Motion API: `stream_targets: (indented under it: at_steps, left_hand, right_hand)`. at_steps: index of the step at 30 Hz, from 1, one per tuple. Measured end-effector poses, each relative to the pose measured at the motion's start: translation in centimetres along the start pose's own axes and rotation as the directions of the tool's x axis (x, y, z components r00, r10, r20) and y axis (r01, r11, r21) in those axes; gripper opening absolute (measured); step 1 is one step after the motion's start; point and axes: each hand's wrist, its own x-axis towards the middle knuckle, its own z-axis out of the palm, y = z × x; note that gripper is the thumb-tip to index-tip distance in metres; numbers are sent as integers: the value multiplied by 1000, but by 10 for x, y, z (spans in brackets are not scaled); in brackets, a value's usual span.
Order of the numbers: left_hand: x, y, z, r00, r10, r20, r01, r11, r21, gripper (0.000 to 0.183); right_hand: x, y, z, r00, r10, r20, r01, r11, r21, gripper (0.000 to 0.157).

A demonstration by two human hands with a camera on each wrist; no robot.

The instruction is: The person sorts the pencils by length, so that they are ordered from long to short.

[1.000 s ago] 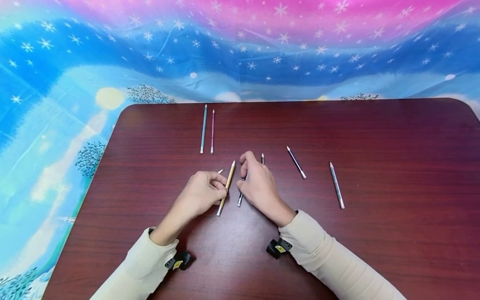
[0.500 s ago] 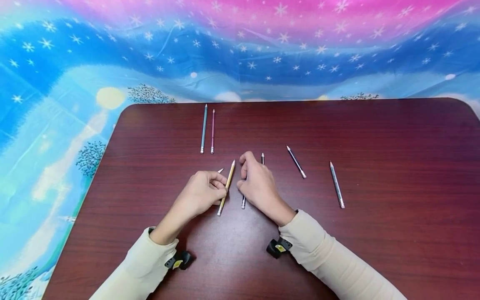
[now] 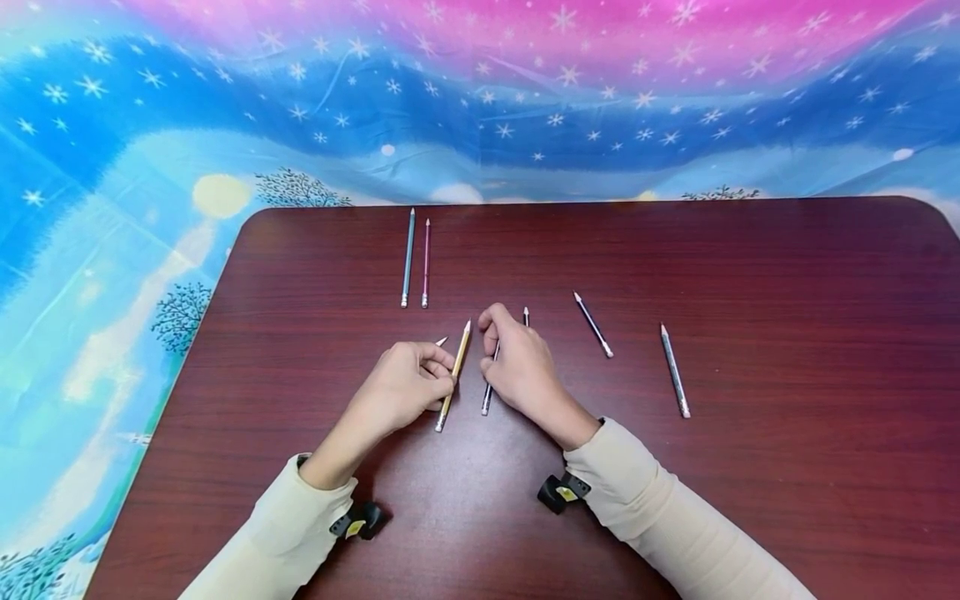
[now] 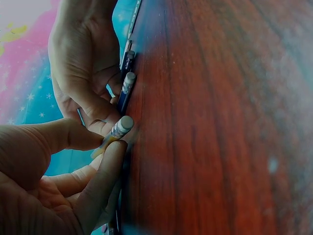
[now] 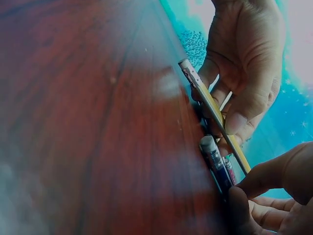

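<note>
In the head view my left hand (image 3: 408,387) pinches a yellow pencil (image 3: 460,354) between thumb and fingers, its sharpened tip pointing away from me. Behind that hand pokes the tip of another pencil (image 3: 442,342), the rest hidden. Just to the right, my right hand (image 3: 519,362) pinches a dark blue pencil (image 5: 222,174), whose white eraser end points toward me. The tip of one more dark pencil (image 3: 527,317) shows beyond the right hand, which covers its body. Both held pencils lie close over the table, side by side with a small gap.
A teal pencil (image 3: 408,258) and a pink pencil (image 3: 426,262) lie parallel near the far edge of the brown table (image 3: 787,333). Off to the right are a dark blue pencil (image 3: 592,325) and a grey-blue pencil (image 3: 674,371). A snowflake-patterned cloth (image 3: 480,100) hangs behind.
The dark blue pencil in my right hand has shifted slightly right at its eraser end, and that hand has edged right. My left hand and the yellow pencil have stayed nearly still.
</note>
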Motion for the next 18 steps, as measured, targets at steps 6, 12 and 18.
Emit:
stream_targets:
  at_steps: [6,12,18]
  left_hand:
    - [1,-1,0,1000,3,1,-3,1000,0,19]
    - [2,-2,0,1000,-6,12,6,1000,-15,18]
    - [1,0,-1,1000,-5,16,6,1000,-19,19]
  right_hand:
    - [0,1,2,1000,13,7,-13,1000,-8,42]
    - [-1,-1,2,1000,24,-5,-24,1000,3,44]
    - [-2,-3,2,998,66,-3,-66,998,-6,47]
